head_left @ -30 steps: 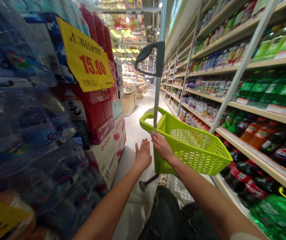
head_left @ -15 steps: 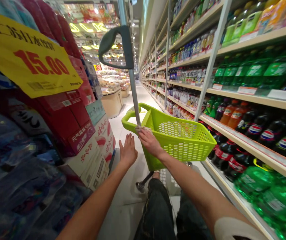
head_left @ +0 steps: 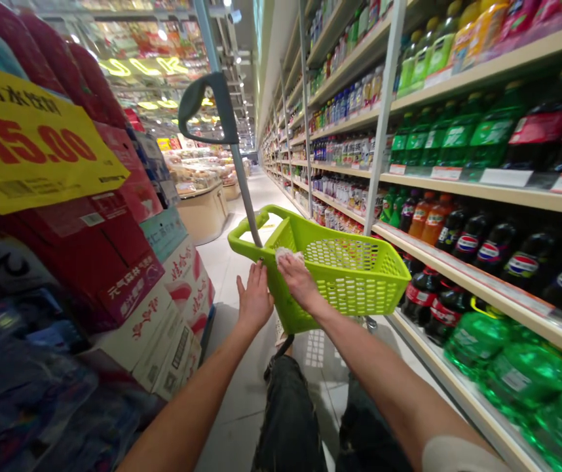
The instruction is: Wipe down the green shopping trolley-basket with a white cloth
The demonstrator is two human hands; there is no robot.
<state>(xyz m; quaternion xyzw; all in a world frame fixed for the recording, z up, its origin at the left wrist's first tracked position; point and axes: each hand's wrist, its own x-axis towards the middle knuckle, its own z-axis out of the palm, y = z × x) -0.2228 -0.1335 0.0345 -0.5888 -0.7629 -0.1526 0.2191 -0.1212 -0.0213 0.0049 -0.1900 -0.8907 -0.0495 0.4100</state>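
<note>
A lime-green rolling shopping basket [head_left: 354,295] with a perforated side stands in front of me. Its grey pole [head_left: 244,190] rises from the near end to a dark grey loop handle [head_left: 229,108]. My right hand [head_left: 298,280] presses a crumpled white cloth [head_left: 287,253] against the basket's rim near that end. Just left of it, my left hand [head_left: 255,300] has its fingers stretched out, their tips at the basket's end wall, and holds nothing. Whether the cloth is paper or fabric I cannot tell.
Shelves [head_left: 458,180] of bottled drinks line the right side, close to the basket. On the left rise stacked drink cartons [head_left: 128,275] under a yellow price sign [head_left: 40,147]. A tiled aisle [head_left: 266,187] runs ahead past a display counter [head_left: 205,213].
My left hand has come up against the basket's end. With the cloth, my right hand has shifted along the rim, away from the pole's base. The view has turned slightly right.
</note>
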